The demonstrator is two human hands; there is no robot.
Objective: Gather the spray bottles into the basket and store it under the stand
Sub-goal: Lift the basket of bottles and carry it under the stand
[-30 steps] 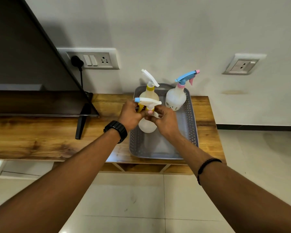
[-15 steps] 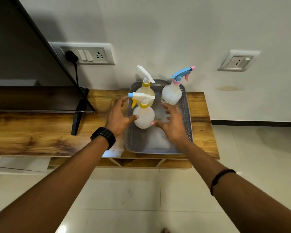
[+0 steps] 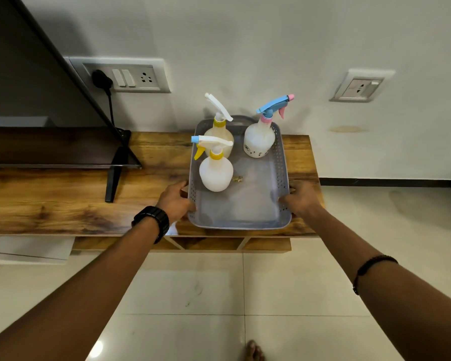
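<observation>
A grey perforated basket [image 3: 245, 222] sits on the right end of the wooden stand [image 3: 63, 199]. Three spray bottles stand upright inside it: a white bottle with a white and yellow head [image 3: 215, 173] at the left middle, a yellowish bottle with a white trigger [image 3: 220, 136] behind it, and a white bottle with a blue and pink head [image 3: 259, 139] at the back right. My left hand [image 3: 176, 200] grips the basket's left wall near the front. My right hand [image 3: 301, 199] grips the right wall opposite.
A television [image 3: 37, 100] on a black foot [image 3: 113, 175] fills the stand's left side, its plug in a wall socket [image 3: 123, 78]. Open compartments [image 3: 208, 243] show under the stand top. A small scrap [image 3: 238, 179] lies in the basket. Tiled floor and my bare toes [image 3: 253, 351] are below.
Both hands let go of the front bottle, left it standing in the basket, and moved outward and toward me onto the basket's two side walls.
</observation>
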